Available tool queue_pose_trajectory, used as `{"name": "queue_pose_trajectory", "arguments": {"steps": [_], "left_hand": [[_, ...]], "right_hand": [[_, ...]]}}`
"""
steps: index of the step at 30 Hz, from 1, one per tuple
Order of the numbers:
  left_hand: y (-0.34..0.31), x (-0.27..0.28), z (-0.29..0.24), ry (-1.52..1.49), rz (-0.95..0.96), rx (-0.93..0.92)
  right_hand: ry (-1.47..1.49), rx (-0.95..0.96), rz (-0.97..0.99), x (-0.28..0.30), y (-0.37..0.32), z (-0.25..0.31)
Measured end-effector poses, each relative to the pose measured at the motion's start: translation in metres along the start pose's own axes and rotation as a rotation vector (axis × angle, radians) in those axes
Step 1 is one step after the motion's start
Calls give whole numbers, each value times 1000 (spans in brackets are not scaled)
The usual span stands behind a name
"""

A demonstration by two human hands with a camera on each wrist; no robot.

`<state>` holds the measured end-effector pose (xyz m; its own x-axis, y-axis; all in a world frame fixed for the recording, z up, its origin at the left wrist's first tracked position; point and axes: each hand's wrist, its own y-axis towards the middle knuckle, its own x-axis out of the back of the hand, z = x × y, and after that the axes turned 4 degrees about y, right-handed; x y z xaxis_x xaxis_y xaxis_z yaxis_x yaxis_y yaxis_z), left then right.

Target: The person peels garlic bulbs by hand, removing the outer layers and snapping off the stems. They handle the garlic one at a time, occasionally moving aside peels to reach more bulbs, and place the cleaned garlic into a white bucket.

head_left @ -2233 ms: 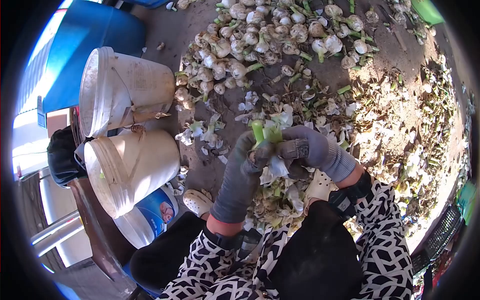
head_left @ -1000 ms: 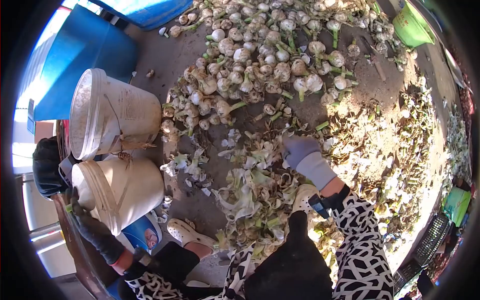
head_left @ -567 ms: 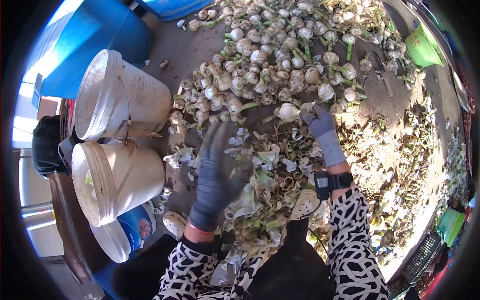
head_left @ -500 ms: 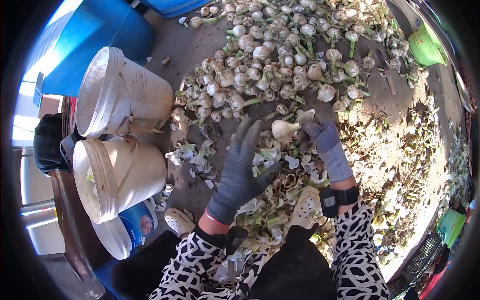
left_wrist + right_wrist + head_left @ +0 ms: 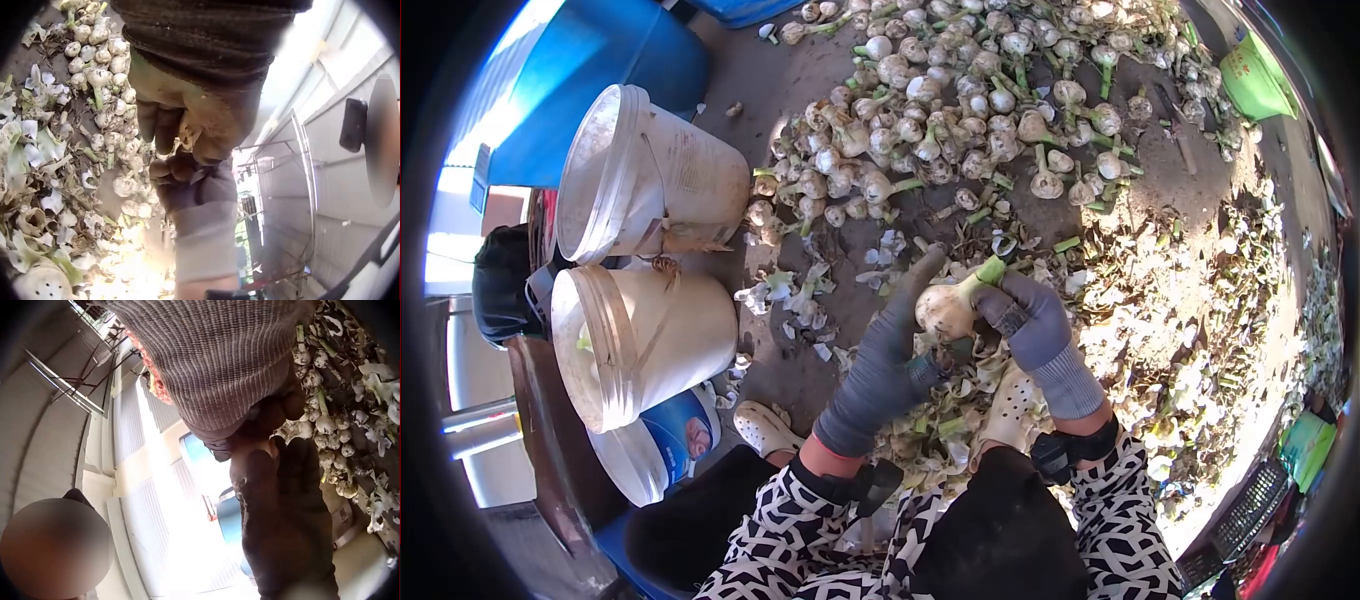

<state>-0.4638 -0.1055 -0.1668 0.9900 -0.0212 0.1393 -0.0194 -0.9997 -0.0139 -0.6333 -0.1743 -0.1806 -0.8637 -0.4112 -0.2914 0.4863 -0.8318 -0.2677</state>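
Observation:
A garlic bulb (image 5: 945, 310) with a short green stem is held up between two gloved hands in the head view. The right hand (image 5: 1045, 335) pinches it at the stem side, with fingers bent. The left hand (image 5: 870, 375) lies along the bulb's other side, with long fingers up its left and the thumb beneath. In the right wrist view the left hand's fingers and thumb (image 5: 257, 478) lie against the pale bulb (image 5: 245, 464). From the left wrist, the hands' fingers hide most of the bulb. Below lie peeled garlic skins (image 5: 950, 400).
A heap of garlic bulbs (image 5: 960, 110) covers the ground ahead. Two white buckets (image 5: 670, 170) lie tipped at the left, the nearer bucket (image 5: 680, 335) with something pale green inside. A blue tub (image 5: 610, 90) stands behind them. A green basin (image 5: 1258, 78) sits far right.
The left hand went to the nearer bucket and came back without the earlier stem piece. The right hand took a garlic bulb from the heap and drew it in; the left hand closed in on it.

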Motion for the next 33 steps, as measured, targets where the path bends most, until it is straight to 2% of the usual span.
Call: {"name": "queue_pose_trajectory", "arguments": {"steps": [1,2,4,5,6,8,9,10,12,14,16,17,18,20,21,22,24,25,26,28,29,30,31,32,33], "left_hand": [[-3,4,-3,-307,90,149],[-5,9,-2,-306,89,153],[-5,17,3,-904,150,443],[-5,19,3,-1089,203,443],[-8,22,12,-1090,198,451],[-17,31,39,667,196,-79],[-17,31,49,108,214,308],[-12,30,44,109,215,311],[-3,27,15,-160,-150,399],[-7,24,-3,-96,-156,349],[-21,10,-6,182,-140,269],[-17,2,-27,-161,-221,432],[-17,2,-23,-152,-222,442],[-20,6,-5,-226,-210,290],[-24,12,1,15,-200,334],[-24,18,4,21,-201,341],[-18,31,8,-673,-145,414],[-17,39,10,-233,-43,268],[-16,37,8,-231,-43,269],[-13,26,1,-477,-33,282],[-13,26,4,-476,-32,285],[-13,26,8,-698,-98,273],[-14,26,13,-919,-166,257],[-13,32,17,-1019,-148,224],[-13,33,14,-1057,-188,247]], "right_hand": [[13,3,-3,-2,-3,1],[16,-1,-2,-2,-4,1],[-52,40,118,1,-7,1],[-48,35,118,2,-9,1],[77,-46,244,1,-11,-1],[291,-263,492,0,-16,6],[288,-277,491,-4,-16,6],[284,-288,488,-8,-14,6],[365,-351,429,-7,-6,-9],[445,-407,370,-7,6,-24],[447,-374,467,-15,8,-36],[532,-390,457,-21,7,-39],[545,-393,459,-23,7,-37],[355,-347,433,-18,6,-29],[363,-362,425,-8,7,-43],[412,-402,426,5,4,-49],[276,-430,340,23,-11,-36],[277,-430,344,32,-19,-36],[257,-450,402,40,-29,-37],[239,-464,458,40,-47,-29],[177,-350,442,38,-58,-17],[116,-238,425,37,-70,-5],[188,-268,405,36,-84,9],[261,-294,386,35,-93,20],[349,-158,555,37,-91,25]]}}
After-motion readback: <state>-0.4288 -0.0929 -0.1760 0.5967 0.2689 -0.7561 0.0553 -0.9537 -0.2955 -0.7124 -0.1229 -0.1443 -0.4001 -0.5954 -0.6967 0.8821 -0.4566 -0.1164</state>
